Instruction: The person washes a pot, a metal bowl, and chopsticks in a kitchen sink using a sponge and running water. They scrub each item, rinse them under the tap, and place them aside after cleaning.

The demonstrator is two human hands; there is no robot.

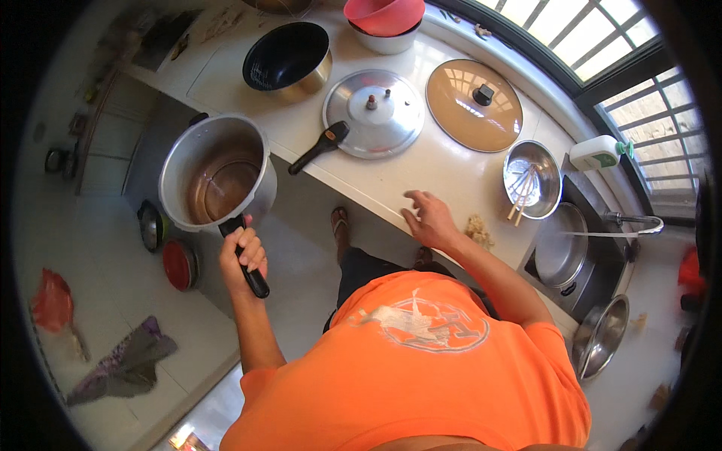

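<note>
My left hand grips the black handle of an aluminium pressure cooker pot. The pot is tilted so that I look into it; its inner base is brownish, and it hangs off the counter's edge. My right hand hovers at or over the front edge of the counter, fingers apart, with nothing in it; contact cannot be told. Ahead of it lies the pressure cooker lid, its black handle jutting past the edge. A glass lid with a black knob lies beside that. Close by the right wrist is a crumpled tan clump.
On the counter stand a dark-lined inner pot, a pink bowl and a steel bowl with chopsticks. A white bottle stands behind the sink, where the faucet runs into a round pan. A cloth lies on the floor.
</note>
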